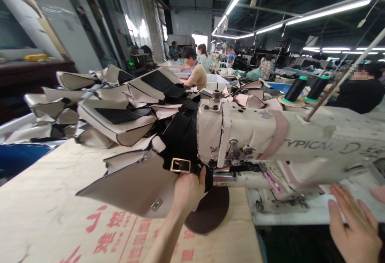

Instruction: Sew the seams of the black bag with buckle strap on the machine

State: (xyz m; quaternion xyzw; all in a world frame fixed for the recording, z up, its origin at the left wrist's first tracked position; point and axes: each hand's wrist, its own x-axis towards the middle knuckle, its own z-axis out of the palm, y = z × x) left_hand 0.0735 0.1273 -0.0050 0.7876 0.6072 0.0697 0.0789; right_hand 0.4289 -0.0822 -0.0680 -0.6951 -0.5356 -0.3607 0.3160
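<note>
My left hand [188,188] grips a light grey bag [132,186] near its black strap, beside a gold buckle [180,165]. The bag has dark edging and a small metal clasp, and its right end lies at the head of a cream sewing machine [240,128]. A dark round disc [209,211] shows under my left wrist. My right hand [353,219] is at the lower right over the machine's white bed [303,215], its fingers stretched out; a pale flat piece lies by its fingertips.
Several grey and black bags [117,120] are piled behind the wooden board [69,198]. Two black thread spools [296,90] stand behind the machine. Several people sit farther back, one in a tan shirt [197,76], another in black [357,94] at the right.
</note>
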